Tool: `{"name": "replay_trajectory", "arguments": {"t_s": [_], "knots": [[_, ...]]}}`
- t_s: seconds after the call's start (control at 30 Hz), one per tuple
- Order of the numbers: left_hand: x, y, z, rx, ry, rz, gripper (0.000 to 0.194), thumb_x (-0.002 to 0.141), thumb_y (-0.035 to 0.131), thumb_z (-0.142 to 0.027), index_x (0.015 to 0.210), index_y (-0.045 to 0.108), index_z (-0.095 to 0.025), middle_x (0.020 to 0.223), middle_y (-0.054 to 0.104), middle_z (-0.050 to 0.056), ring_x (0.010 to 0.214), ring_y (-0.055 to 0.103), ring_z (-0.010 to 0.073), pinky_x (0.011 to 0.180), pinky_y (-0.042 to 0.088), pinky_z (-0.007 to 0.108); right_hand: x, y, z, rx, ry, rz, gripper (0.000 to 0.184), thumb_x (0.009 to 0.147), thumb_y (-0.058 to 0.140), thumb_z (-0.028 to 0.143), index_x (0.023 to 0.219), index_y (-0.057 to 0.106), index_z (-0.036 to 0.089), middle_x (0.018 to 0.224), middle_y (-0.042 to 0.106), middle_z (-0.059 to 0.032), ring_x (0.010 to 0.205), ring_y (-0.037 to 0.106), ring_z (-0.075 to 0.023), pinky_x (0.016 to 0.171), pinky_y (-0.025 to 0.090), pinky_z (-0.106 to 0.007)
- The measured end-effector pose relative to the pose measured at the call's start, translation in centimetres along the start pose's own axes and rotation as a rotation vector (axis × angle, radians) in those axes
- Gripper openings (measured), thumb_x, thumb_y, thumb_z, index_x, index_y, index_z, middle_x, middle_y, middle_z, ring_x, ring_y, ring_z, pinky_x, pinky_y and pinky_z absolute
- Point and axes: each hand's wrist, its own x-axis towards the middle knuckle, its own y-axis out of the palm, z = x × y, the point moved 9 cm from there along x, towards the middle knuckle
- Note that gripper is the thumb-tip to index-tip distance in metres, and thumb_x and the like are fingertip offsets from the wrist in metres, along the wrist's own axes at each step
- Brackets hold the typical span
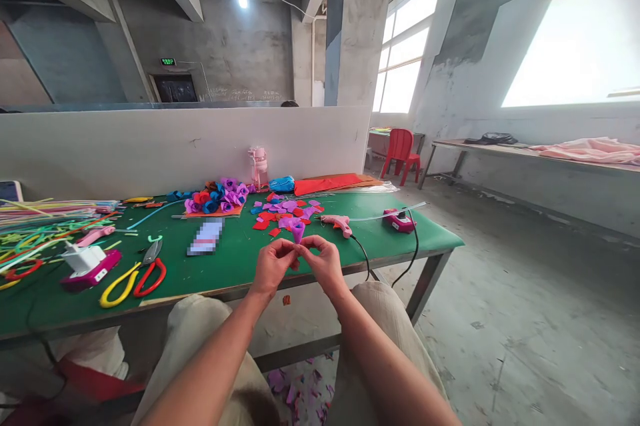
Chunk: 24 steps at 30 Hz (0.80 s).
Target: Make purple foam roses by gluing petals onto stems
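A small purple paper flower (297, 231) stands upright between my fingertips, flaring out at the top. My left hand (274, 263) and my right hand (321, 262) meet at its base, both pinching it from below. Just beyond lie loose purple and red petal pieces (286, 214) on the green table (240, 266). To the right of my hands rests a pink glue gun (338, 224) with a clear glue stick out of its back. Finished-looking purple, blue and red flowers (220, 195) are heaped at the back left.
Scissors (150, 259) with one yellow and one red handle lie left, near a phone (205, 237) and a magenta power strip (93, 269). Coloured stems (50, 226) cover the far left. A pink bottle (259, 166) stands by the partition; another magenta socket (399, 220) sits right.
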Motion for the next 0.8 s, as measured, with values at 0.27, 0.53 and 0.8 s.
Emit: {"name": "replay_trajectory", "arguments": {"t_s": [0.27,0.53,0.8], "knots": [[0.0,0.4,0.7,-0.088,-0.078,0.032,0.024,0.063,0.075,-0.034,0.072,0.067,-0.014,0.055,0.061,-0.001,0.049,0.055,0.0108,0.048,0.048,0.023,0.0,0.3,-1.5,0.129,0.080,0.013,0.020,0.071,0.067,0.037,0.073,0.067,0.017,0.070,0.068,-0.0028,0.068,0.061,-0.0174,0.066,0.048,-0.028],[0.3,-0.6,0.0,0.057,0.074,-0.046,0.017,0.067,0.071,-0.032,0.070,0.065,-0.016,0.051,0.060,-0.002,0.049,0.057,0.0117,0.050,0.047,0.022,-0.1,0.1,0.8,0.021,-0.088,0.009,0.011,0.074,0.065,0.029,0.072,0.069,0.019,0.072,0.064,-0.0018,0.070,0.060,-0.0160,0.068,0.046,-0.028],[0.0,-0.8,-0.4,0.115,0.138,-0.108,0.012,0.070,0.066,-0.029,0.069,0.062,-0.018,0.055,0.060,-0.003,0.050,0.056,0.0108,0.051,0.046,0.021,-0.5,0.0,2.2,-0.020,-0.154,-0.043,0.010,0.076,0.065,0.029,0.072,0.069,0.020,0.072,0.061,-0.0016,0.068,0.059,-0.0150,0.065,0.046,-0.026]]}}
